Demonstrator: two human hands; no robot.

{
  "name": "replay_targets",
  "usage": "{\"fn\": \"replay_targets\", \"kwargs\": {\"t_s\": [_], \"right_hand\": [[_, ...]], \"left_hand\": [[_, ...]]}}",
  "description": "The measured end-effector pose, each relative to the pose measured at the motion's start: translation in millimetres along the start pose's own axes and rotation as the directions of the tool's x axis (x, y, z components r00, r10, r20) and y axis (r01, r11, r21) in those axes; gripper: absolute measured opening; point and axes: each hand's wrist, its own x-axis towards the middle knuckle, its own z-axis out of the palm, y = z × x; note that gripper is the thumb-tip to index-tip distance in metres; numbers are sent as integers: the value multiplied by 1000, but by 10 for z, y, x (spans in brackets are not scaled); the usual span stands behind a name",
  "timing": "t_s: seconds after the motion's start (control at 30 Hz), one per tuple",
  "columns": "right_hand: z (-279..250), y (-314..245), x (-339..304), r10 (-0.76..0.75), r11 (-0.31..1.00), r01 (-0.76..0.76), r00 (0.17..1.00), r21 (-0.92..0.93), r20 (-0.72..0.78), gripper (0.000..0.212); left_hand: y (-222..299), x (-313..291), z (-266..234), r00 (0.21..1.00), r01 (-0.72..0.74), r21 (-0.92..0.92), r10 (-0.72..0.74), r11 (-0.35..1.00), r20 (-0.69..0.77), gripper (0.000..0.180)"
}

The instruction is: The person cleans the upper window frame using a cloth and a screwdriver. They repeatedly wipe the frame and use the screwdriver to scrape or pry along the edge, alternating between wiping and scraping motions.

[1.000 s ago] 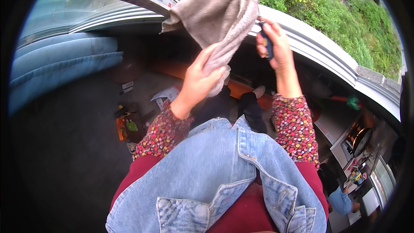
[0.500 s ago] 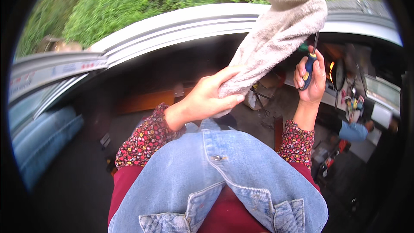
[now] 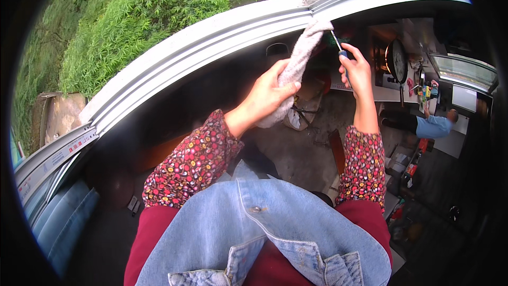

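My left hand (image 3: 272, 92) is closed around a pale, fuzzy cloth (image 3: 299, 61) bunched into a long strip. The cloth's upper end lies at the white window frame (image 3: 211, 39), by a joint in its grooved track. In my right hand (image 3: 360, 71) is a screwdriver (image 3: 343, 55) with a dark blue handle and a thin metal shaft. Its shaft points up and left, and its tip meets the upper end of the cloth. Whether the tip also touches the frame is hidden by the cloth.
Green plants (image 3: 153, 16) grow beyond the frame. At the right, a person in a light blue top (image 3: 434, 126) is beside a counter with several items. A round dark pan (image 3: 396, 61) is nearer. Blue fabric (image 3: 66, 222) is at the lower left.
Both hands have moved left, bringing the cloth and screwdriver to the frame's joint. The cloth now looks narrower and more bunched. The view has turned, showing more of the frame.
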Motion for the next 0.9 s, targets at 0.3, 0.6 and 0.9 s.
{"fn": "replay_targets", "kwargs": {"t_s": [0.3,0.6,0.9], "right_hand": [[451,-256,651,-402,323,391,881,-862,249,29],[923,-565,257,-549,297,744,646,-598,531,28],[2170,-1183,-377,-499,376,885,444,-276,744,33]], "left_hand": [[-283,196,-141,966,117,68,-98,991,-241,44],[-133,-672,-491,967,90,35,-78,995,-241,44],[10,-1998,-1085,861,83,-28,-86,996,-501,48]]}}
